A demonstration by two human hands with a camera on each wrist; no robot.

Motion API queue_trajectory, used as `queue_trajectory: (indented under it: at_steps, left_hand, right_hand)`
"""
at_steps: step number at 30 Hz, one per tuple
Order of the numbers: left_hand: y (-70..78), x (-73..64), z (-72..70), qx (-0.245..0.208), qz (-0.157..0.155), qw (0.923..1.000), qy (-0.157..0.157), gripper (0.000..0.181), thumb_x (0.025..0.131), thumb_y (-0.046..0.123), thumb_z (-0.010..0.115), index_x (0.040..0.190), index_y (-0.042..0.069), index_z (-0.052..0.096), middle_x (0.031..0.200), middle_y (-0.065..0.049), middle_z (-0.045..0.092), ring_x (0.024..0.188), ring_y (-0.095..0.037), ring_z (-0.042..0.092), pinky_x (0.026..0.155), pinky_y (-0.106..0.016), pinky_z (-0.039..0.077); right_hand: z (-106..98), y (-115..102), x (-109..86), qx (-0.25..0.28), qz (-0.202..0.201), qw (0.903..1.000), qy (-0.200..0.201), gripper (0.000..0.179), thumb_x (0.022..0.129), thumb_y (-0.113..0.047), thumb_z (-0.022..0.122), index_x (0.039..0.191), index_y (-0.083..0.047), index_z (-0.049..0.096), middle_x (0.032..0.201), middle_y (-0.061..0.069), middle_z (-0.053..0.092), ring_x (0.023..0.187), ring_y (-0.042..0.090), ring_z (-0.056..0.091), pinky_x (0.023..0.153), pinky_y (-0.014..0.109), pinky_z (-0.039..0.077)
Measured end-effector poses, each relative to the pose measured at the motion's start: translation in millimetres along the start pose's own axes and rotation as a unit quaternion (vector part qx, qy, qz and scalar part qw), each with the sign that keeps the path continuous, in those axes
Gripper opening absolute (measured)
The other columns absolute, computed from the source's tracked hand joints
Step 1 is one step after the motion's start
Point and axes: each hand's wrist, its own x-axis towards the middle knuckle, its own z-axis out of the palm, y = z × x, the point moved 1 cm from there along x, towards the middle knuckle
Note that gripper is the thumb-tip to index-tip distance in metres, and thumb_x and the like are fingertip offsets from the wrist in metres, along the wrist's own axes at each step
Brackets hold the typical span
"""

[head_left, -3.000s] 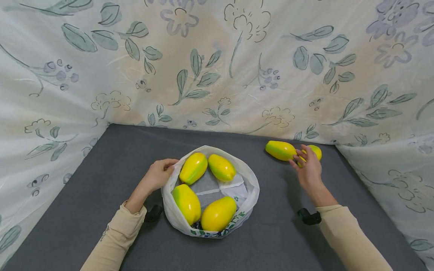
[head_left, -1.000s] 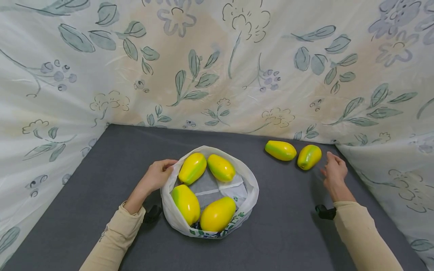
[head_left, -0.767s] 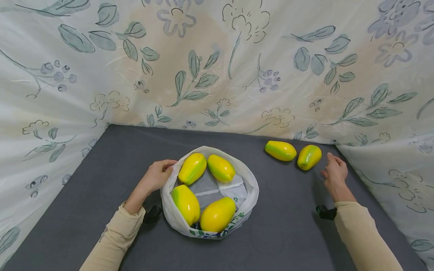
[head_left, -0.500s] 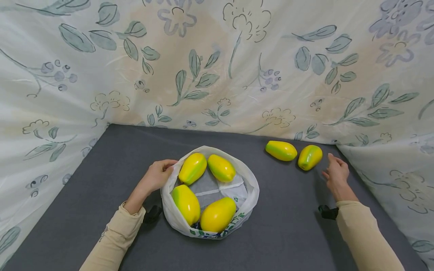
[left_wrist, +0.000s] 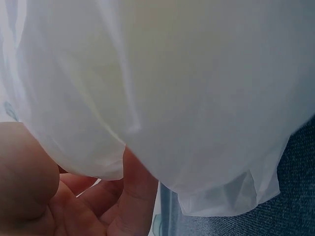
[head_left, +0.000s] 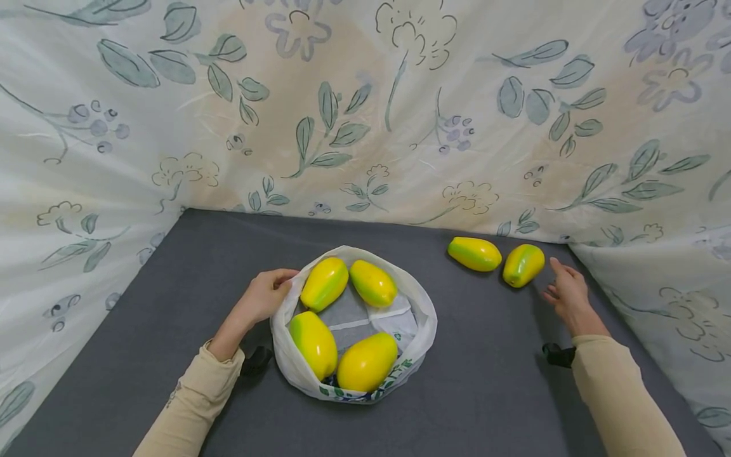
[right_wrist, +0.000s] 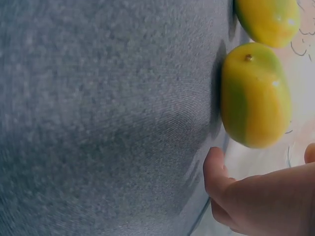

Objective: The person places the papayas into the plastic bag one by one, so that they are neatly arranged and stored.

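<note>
In the head view, my left hand (head_left: 265, 295) pinches the left rim of a white plastic bag (head_left: 425, 320), which stands with its mouth wide. Several glossy yellow-green papaya-like fruits (head_left: 368, 362) lie inside it. The left wrist view shows the bag's translucent side (left_wrist: 197, 108) close above my fingers (left_wrist: 138, 196). At the back right, two similar fruits rest on the cloth: a left one (head_left: 474, 254) and a right one (head_left: 522, 265). My right hand (head_left: 568, 293) is just right of the nearer fruit, holding nothing, its fingers loosely bent. The right wrist view shows this fruit (right_wrist: 256, 96) beyond my fingers.
A dark grey cloth (head_left: 474, 393) covers the table. A floral curtain (head_left: 365, 114) hangs along its back and sides, close behind the two loose fruits. A dark band (head_left: 558, 355) shows under my right wrist.
My right hand was over the right-hand loose fruit three seconds ago and has moved right, off it; in the last second it shifts only slightly. The left hand and bag stay put.
</note>
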Motion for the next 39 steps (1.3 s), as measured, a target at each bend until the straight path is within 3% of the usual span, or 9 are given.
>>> queue_trajectory:
  at_steps: [15, 32, 39]
  left_hand:
    - [-0.9, -3.6, -2.8, -0.002, -0.010, 0.9999, 0.009, 0.033, 0.099, 0.005, 0.046, 0.130, -0.005, 0.054, 0.120, -0.022, 0.059, 0.097, -0.030, 0.060, 0.078, -0.040, 0.052]
    - [1.6, -3.5, -5.1, -0.008, -0.003, 0.9999, 0.010, 0.033, 0.099, 0.006, 0.047, 0.130, -0.003, 0.055, 0.120, -0.021, 0.060, 0.095, -0.029, 0.060, 0.076, -0.038, 0.052]
    - [3.5, -3.2, -6.0, -0.007, 0.007, 0.9999, 0.012, 0.032, 0.099, 0.004, 0.046, 0.129, -0.005, 0.055, 0.120, -0.022, 0.059, 0.096, -0.030, 0.060, 0.076, -0.039, 0.052]
  right_hand:
    - [21.7, -10.4, 5.6, -0.015, 0.011, 0.9998, -0.004, 0.094, 0.079, -0.073, 0.043, 0.153, -0.033, 0.002, 0.158, 0.002, 0.004, 0.139, 0.031, 0.019, 0.106, 0.044, 0.030]
    - [28.5, -26.7, -4.3, -0.019, 0.024, 0.9986, -0.042, 0.098, 0.080, -0.071, 0.046, 0.154, -0.028, -0.003, 0.159, 0.002, 0.003, 0.138, 0.028, 0.022, 0.106, 0.040, 0.031]
    - [26.7, -33.9, -8.9, -0.030, 0.009, 0.9965, -0.077, 0.100, 0.081, -0.069, 0.047, 0.153, -0.026, -0.009, 0.159, 0.004, -0.003, 0.140, 0.028, 0.018, 0.107, 0.041, 0.029]
